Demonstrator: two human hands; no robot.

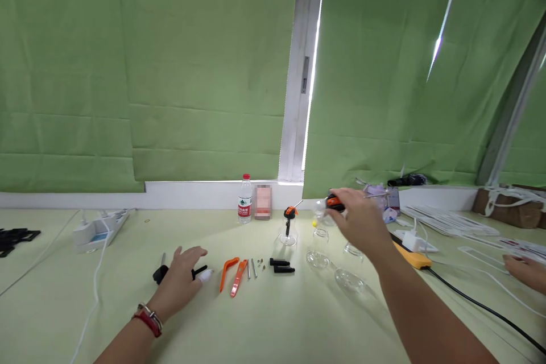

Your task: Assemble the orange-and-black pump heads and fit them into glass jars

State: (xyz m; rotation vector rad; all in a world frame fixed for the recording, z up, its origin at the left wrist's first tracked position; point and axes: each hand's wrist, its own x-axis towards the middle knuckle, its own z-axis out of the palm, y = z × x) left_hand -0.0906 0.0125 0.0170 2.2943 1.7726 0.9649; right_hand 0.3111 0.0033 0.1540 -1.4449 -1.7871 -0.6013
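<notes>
My right hand (356, 219) is closed around a black-and-orange piece (335, 202) above the table; a thin metal rod (377, 195) sticks out beyond the hand. Just left of it shows a clear, blurred part (319, 207). Below lie clear glass or plastic pieces (350, 280). A clear vessel (288, 238) nearby carries a black-and-orange top (290, 215) with a metal rod. My left hand (181, 276) rests low over a black part (160, 274) with a metal pin, fingers apart. A black stick and a white tip (206, 276) show by its fingertips; the palm side is hidden.
Orange levers (239, 278), metal pins (252, 268) and black tubes (284, 269) lie mid-table. A water bottle (244, 199) stands at the back. A power strip (102, 230) is left, a yellow-and-black one (412, 256) right. Another person's hand (526, 273) is at far right.
</notes>
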